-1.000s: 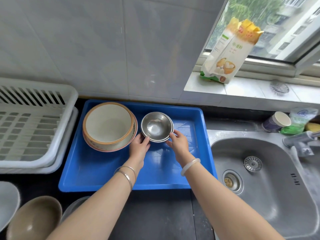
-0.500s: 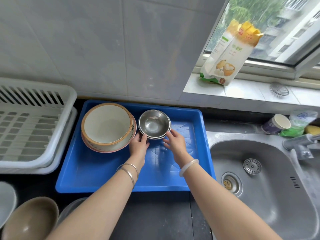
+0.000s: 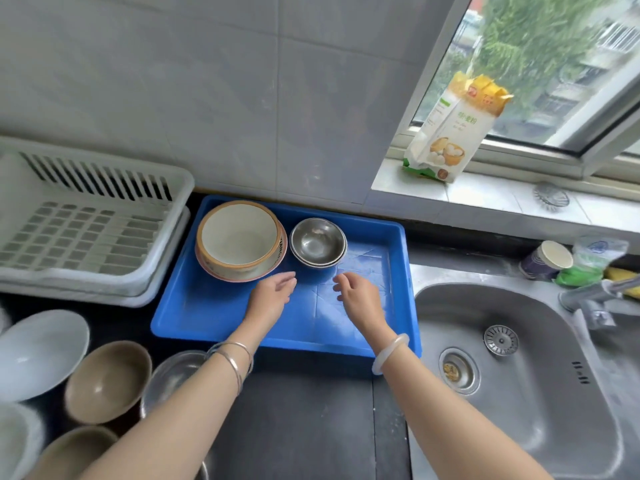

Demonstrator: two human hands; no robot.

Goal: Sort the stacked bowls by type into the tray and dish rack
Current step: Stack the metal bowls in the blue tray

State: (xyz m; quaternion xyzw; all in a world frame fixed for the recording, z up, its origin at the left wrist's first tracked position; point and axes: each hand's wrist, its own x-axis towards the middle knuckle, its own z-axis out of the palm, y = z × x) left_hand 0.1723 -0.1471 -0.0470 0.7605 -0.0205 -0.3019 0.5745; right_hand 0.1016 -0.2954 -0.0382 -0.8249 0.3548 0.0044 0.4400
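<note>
A blue tray (image 3: 214,317) lies on the dark counter. At its back stand a stack of cream bowls with orange rims (image 3: 239,239) and, to their right, a small stack of steel bowls (image 3: 318,241). My left hand (image 3: 272,297) and my right hand (image 3: 358,296) hover over the tray floor just in front of the steel bowls, both with fingers apart and holding nothing. The white dish rack (image 3: 83,230) to the left holds no bowls. At the lower left wait a white bowl (image 3: 34,351), brown bowls (image 3: 107,379) and a steel bowl (image 3: 176,375).
A steel sink (image 3: 519,375) with a tap (image 3: 595,296) lies right of the tray. On the window sill stands a flour bag (image 3: 450,129). A paper cup (image 3: 547,259) and green sponge (image 3: 581,271) sit behind the sink.
Both hands have let go of the steel bowls and drawn back toward me. The steel stack stays at the tray's back beside the cream bowls.
</note>
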